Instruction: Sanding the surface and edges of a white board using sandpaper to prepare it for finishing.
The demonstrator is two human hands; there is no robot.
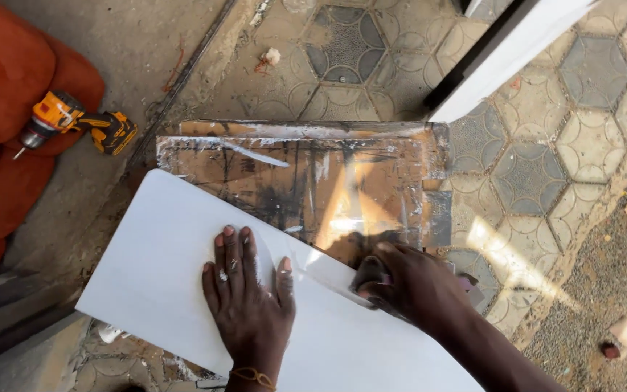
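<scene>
Patterned paving; left hand [247,294] flat on white board [161,276].

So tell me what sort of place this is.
Probably an outdoor work spot: patterned paving, a cordless drill on the ground, and a white panel pressed flat by the left hand on a stained workboard.

Floor [589,145]: hexagonal patterned paving, with bare concrete at left; a scuffed brown board [306,181] lies on the paving; a white panel [161,268] rests partly across it; a yellow cordless drill [74,123] lies on the concrete.
</scene>
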